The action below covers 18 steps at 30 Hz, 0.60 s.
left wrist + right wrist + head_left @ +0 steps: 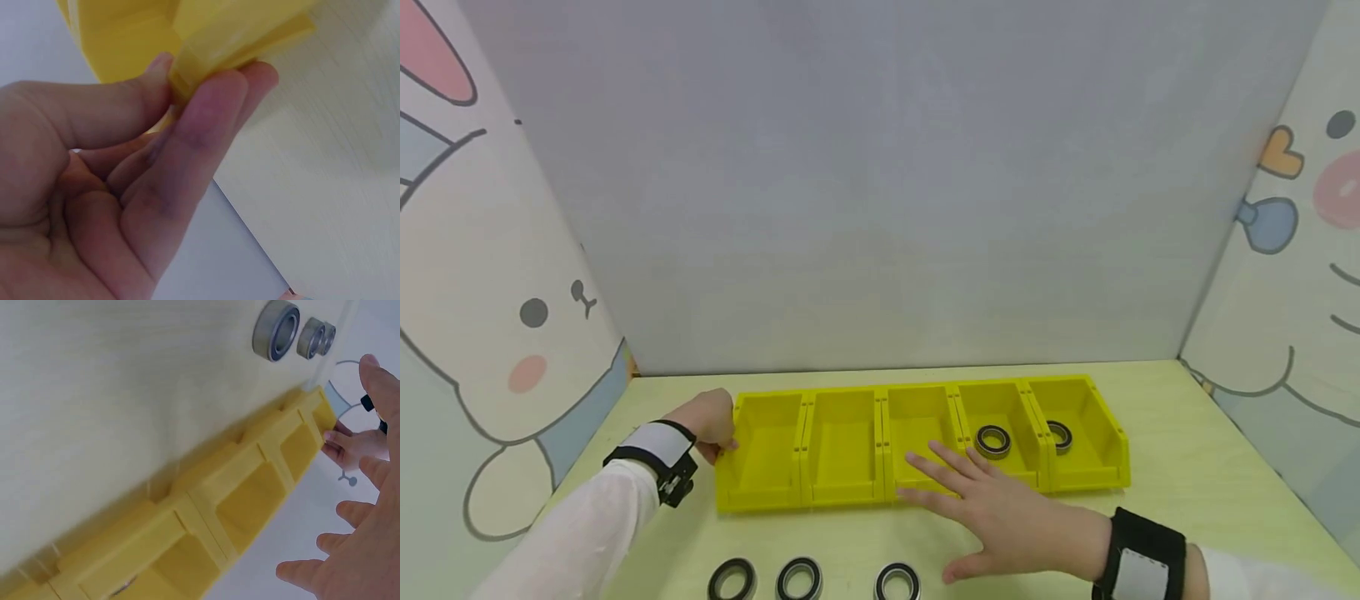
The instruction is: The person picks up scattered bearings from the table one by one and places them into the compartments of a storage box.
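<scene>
A row of joined yellow bins point(842, 450) stands on the table. My left hand point(706, 421) pinches the wall at its left end between thumb and fingers, as the left wrist view point(137, 144) also shows. With fingers spread, my right hand point(1000, 517) hovers before the middle bins and holds nothing. One ball bearing point(992, 442) lies in the second bin from the right, another bearing point(1060, 437) in the rightmost bin. Several more bearings lie on the table in front: a left bearing point(732, 578), a middle bearing point(799, 577) and a right bearing point(897, 581).
The pale wooden table point(1210, 450) meets a grey back panel point(887, 208). Side panels with cartoon animals, a left panel point(475, 275) and a right panel point(1300, 292), close in the work area.
</scene>
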### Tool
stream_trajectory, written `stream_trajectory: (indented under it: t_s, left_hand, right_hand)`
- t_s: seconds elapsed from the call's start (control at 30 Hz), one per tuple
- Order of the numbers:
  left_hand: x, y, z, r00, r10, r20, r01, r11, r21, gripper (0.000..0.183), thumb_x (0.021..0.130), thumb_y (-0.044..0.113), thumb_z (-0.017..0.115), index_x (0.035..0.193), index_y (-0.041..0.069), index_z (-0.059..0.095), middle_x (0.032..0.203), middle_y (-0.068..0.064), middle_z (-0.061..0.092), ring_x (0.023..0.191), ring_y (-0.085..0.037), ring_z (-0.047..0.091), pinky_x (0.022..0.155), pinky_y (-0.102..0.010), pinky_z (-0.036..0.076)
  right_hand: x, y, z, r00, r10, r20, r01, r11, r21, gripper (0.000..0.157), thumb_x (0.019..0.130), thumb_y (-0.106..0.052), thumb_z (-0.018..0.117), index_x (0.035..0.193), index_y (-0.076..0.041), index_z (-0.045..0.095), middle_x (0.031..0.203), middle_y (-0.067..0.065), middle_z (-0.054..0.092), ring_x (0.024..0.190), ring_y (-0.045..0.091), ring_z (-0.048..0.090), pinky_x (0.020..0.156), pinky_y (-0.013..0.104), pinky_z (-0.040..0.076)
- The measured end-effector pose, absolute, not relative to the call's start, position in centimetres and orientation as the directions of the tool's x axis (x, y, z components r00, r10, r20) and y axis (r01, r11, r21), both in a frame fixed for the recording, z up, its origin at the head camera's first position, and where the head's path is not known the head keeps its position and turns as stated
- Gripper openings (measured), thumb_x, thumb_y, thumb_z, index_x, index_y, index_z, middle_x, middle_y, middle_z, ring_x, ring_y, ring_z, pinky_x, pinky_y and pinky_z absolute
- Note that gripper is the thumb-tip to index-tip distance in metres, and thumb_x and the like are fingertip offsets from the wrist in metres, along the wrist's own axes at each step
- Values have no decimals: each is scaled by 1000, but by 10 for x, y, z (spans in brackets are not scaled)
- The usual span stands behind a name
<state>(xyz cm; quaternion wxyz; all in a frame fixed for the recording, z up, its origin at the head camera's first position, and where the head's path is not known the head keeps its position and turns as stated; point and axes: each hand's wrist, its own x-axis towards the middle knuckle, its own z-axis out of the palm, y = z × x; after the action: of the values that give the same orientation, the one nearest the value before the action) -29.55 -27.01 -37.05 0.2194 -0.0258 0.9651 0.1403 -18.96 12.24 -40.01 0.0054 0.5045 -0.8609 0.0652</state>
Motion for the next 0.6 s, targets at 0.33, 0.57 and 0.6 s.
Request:
stream_trajectory:
  t_s: [0.33,0.57,0.6]
  left_hand:
    - [-294,-268,-369,-903,16,-429,-110,957,268,15,83,4,70,87,-6,60,72,-11,64,54,-17,66,55,-26,58]
    - [-292,-268,-368,-906,11,-422,-111,958,264,15,83,4,70,87,-6,60,71,-11,63,54,-17,66,55,-26,57]
    - [-292,-268,-367,-906,11,-422,-111,959,263,15,83,4,70,87,-6,60,71,-11,63,54,-17,66,55,-26,57]
  right_hand:
    - [-180,117,-451,-402,-915,-27,-866,390,-315,75,89,-62,45,151,-30,18,159,7,9,143,39,12,101,65,34]
    - [-176,114,-464,-303,-949,-86,-900,315,-301,63,96,-55,37,151,-29,19,156,9,22,141,35,24,101,55,42]
    - [-175,113,-465,-289,-953,-89,-904,302,-302,61,97,-54,36,150,-29,20,155,9,24,140,34,26,101,54,42]
